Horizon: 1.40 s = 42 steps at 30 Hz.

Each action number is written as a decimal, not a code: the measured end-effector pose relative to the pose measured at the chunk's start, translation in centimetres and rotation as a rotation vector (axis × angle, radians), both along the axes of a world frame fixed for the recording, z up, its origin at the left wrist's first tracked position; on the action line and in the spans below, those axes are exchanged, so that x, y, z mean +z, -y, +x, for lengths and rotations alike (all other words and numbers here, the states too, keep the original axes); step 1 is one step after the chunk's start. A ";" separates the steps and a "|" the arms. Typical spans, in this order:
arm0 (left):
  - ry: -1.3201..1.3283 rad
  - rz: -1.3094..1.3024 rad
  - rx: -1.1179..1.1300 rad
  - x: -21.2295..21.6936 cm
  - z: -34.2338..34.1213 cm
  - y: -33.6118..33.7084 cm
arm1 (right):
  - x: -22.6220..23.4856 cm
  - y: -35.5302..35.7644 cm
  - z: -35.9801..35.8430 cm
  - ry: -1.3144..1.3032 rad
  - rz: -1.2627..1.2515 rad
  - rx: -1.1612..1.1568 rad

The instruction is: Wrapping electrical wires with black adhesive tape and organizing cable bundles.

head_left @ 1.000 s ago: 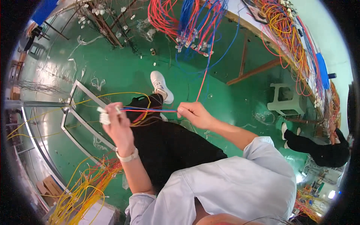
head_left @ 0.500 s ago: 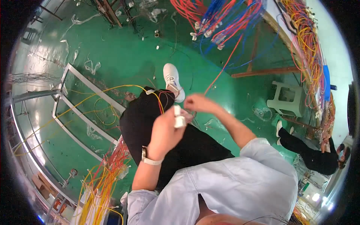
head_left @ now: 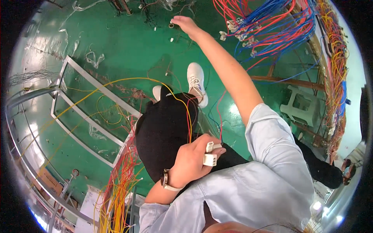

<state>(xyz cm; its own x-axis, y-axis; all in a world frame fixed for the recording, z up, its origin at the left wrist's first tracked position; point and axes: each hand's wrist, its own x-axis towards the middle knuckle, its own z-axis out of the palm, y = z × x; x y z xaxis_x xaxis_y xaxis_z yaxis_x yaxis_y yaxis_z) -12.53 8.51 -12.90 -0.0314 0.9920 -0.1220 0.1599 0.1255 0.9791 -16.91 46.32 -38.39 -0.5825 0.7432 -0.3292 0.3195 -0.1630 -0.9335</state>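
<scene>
My left hand (head_left: 196, 157), with a watch at the wrist, is closed over my lap. Two white plastic wire connectors, an upper one (head_left: 210, 146) and a lower one (head_left: 210, 159) with square openings in its end, stick out between its fingers and thumb. A yellow wire (head_left: 167, 85) and red wires run to this hand from the left. Another red wire (head_left: 220, 116) rises from it toward my right forearm. My right hand (head_left: 186, 25) is stretched far forward over the floor, fingertips together. A tiny pale bit shows at the tips; what they hold is unclear.
Red and blue wires (head_left: 268, 33) with white connectors hang at upper right. Yellow and orange wires (head_left: 332, 58) line the right side. A metal frame (head_left: 101, 93) stands left, above a red-yellow wire bundle (head_left: 116, 194). A pale stool (head_left: 299, 105) stands right, near another person (head_left: 324, 171).
My right hand has left its place near the left hand and reached far forward and left. My left hand has moved closer to my body and rightward, still gripping the white connectors.
</scene>
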 end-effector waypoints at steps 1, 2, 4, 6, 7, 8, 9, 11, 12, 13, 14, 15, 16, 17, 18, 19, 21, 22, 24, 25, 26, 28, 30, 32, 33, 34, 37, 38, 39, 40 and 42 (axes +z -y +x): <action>0.069 -0.019 0.043 0.3 -0.3 0.0 | 0.0 0.3 -0.3 -0.001 -0.007 0.007; 0.070 -0.017 0.045 0.5 -0.5 -0.1 | -0.2 -0.2 0.3 0.015 0.087 -0.062; 0.115 -0.003 0.084 0.9 -0.6 -0.4 | -1.0 -2.9 2.9 0.050 0.201 -0.158; 0.128 0.008 0.129 0.6 -0.3 -0.3 | -1.5 -4.0 5.1 0.160 0.261 -0.156; 0.136 -0.005 0.136 0.6 -0.3 -0.3 | -1.4 -4.6 5.8 0.270 0.319 -0.156; 0.143 -0.021 0.147 0.6 -0.3 -0.3 | -1.2 -4.7 6.0 0.267 0.323 -0.156; 0.141 -0.015 0.146 0.6 -0.3 -0.5 | -1.0 -4.6 6.4 0.249 0.302 -0.165; 0.150 -0.037 0.146 0.8 -0.1 -0.7 | -0.2 -4.4 7.3 0.246 0.207 -0.208; 0.156 -0.021 0.161 0.7 0.0 -0.9 | 0.4 -4.2 7.5 0.216 0.237 -0.201; 0.163 -0.003 0.173 0.6 0.1 -1.1 | 1.0 -4.0 7.8 0.188 0.268 -0.197; 0.206 -0.007 0.196 1.1 0.5 -1.5 | 1.4 -4.0 8.8 0.159 0.333 -0.185; 0.206 -0.041 0.260 0.9 0.3 -1.2 | 2.9 -1.1 7.4 0.146 0.199 -0.157; 0.174 0.026 0.377 -0.1 0.2 -0.4 | 5.7 3.2 5.6 0.128 0.062 -0.115; 0.322 -0.024 0.483 0.1 0.6 -0.5 | 7.7 4.8 6.3 -0.040 0.012 -0.087; 0.619 -0.125 0.619 0.4 0.6 -0.8 | 9.9 6.7 7.2 -0.182 0.086 -0.064; 0.672 -0.135 0.658 0.7 0.3 -1.3 | 12.5 9.1 8.3 -0.327 0.154 -0.034; 0.987 -0.137 0.623 0.8 -0.7 -1.6 | 21.2 15.1 11.0 -0.360 0.304 -0.096; 1.056 -0.117 0.664 1.3 -0.7 -1.6 | 23.5 18.1 12.9 -0.417 0.314 -0.078; 1.185 0.073 0.511 0.6 -0.9 -1.4 | 27.3 23.1 16.7 -0.477 0.443 0.010; 1.206 0.054 0.567 1.5 -0.4 -1.3 | 28.2 25.6 18.2 -0.481 0.543 0.088; 1.230 0.032 0.617 2.4 0.2 -1.2 | 30.0 27.9 18.7 -0.345 0.577 0.141; 1.363 0.145 0.440 3.1 1.7 -0.9 | 30.0 30.0 19.7 -0.289 0.699 0.149; 1.362 0.164 0.373 4.3 3.9 -0.5 | 30.2 31.0 20.6 -0.311 0.804 0.102; 1.287 0.177 0.374 5.7 6.0 -0.2 | 31.6 31.8 21.3 -0.326 0.957 0.049; 1.219 0.189 0.390 6.3 6.9 0.1 | 32.0 32.3 22.0 -0.328 0.968 0.036; 1.178 0.185 0.438 6.9 7.7 0.5 | 32.4 32.8 22.7 -0.282 0.989 0.069; 0.971 0.222 0.476 8.2 9.1 1.6 | 33.8 33.9 24.0 -0.202 0.990 0.076; 0.904 0.239 0.478 8.6 9.5 2.1 | 34.2 34.4 24.2 -0.157 0.952 0.062; 0.894 0.250 0.476 8.8 9.9 2.4 | 34.4 34.9 24.4 -0.170 0.959 0.060; 0.721 0.326 0.515 8.6 10.4 2.6 | 34.5 35.4 24.6 -0.112 0.937 0.047; 0.514 0.442 0.566 9.1 11.3 2.7 | 34.4 36.2 25.1 -0.062 0.920 0.033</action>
